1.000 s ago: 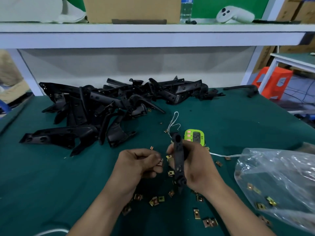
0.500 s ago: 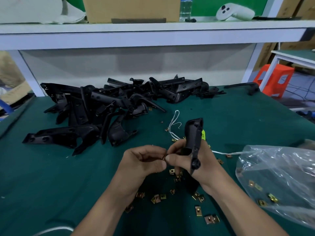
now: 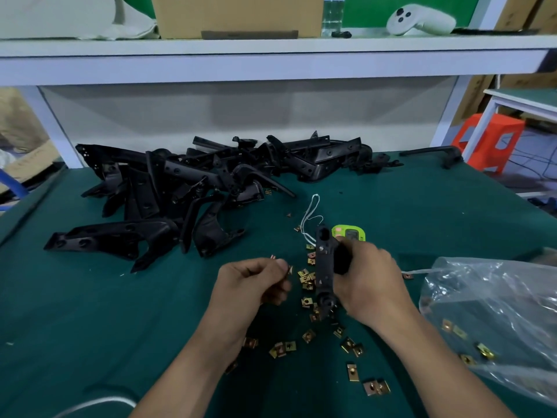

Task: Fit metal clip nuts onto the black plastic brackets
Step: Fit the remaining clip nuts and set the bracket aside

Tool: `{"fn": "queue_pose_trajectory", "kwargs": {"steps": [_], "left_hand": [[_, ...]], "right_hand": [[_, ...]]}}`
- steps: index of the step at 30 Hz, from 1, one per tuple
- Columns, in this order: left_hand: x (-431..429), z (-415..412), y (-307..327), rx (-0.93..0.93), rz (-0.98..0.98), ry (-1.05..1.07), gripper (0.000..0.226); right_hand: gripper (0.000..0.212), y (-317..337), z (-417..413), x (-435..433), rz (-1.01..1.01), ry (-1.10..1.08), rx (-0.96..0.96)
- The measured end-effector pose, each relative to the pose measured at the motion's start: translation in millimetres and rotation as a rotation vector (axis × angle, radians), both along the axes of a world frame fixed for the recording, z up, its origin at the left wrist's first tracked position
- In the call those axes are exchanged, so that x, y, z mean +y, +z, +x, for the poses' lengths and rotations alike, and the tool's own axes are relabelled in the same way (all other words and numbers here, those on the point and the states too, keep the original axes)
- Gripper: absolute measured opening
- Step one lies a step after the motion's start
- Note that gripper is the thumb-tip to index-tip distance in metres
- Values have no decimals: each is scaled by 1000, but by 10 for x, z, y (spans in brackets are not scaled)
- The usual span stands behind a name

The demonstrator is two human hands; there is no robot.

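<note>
My right hand [image 3: 366, 285] grips a long black plastic bracket [image 3: 325, 267], held upright over the green table. My left hand [image 3: 251, 280] is just to its left, fingers curled, pinching a small brass-coloured clip nut [image 3: 289, 270] between thumb and forefinger a short way from the bracket. Several loose clip nuts [image 3: 307, 277] lie scattered on the mat under and in front of both hands. A heap of black brackets [image 3: 168, 194] fills the far left of the table.
A clear plastic bag [image 3: 494, 321] holding a few clip nuts lies at the right. A green timer [image 3: 351, 232] and a white string [image 3: 312, 214] sit behind the held bracket. A white shelf [image 3: 271, 60] overhangs the table's back; an orange stool [image 3: 489, 140] stands beyond the right edge.
My hands have drawn apart: the left hand moved left with a clip nut. The right hand turned the bracket from tilted to upright, uncovering the green timer.
</note>
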State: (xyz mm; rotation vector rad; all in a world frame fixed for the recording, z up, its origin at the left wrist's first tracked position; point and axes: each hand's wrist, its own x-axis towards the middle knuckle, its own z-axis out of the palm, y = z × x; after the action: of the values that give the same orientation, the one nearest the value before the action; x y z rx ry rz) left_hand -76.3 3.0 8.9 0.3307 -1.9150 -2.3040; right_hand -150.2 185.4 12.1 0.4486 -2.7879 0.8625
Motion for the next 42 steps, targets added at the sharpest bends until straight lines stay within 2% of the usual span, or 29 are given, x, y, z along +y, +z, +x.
{"fn": "queue_pose_trajectory", "kwargs": {"steps": [2, 4, 10, 14, 23, 35, 40, 42], "left_hand": [[6, 3, 7, -6, -4, 11, 25], [12, 1, 10, -9, -5, 15, 21], [33, 8, 11, 15, -77, 4, 31], [42, 19, 16, 46, -102, -7, 34], [57, 19, 34, 46, -40, 43, 32], [135, 28, -41, 104, -253, 130, 28], [118, 32, -52, 92, -303, 143, 27], [135, 36, -25, 78, -282, 131, 35]], "right_hand": [[14, -42, -13, 0, 68, -8, 77], [22, -63, -16, -12, 128, 3, 120], [43, -82, -3, -46, 223, 27, 46], [47, -90, 4, -43, 237, 45, 47], [40, -84, 2, -47, 284, 28, 50], [23, -111, 72, -96, 345, 56, 108], [31, -134, 78, -126, 370, 37, 100], [32, -158, 80, -136, 328, 57, 62]]}}
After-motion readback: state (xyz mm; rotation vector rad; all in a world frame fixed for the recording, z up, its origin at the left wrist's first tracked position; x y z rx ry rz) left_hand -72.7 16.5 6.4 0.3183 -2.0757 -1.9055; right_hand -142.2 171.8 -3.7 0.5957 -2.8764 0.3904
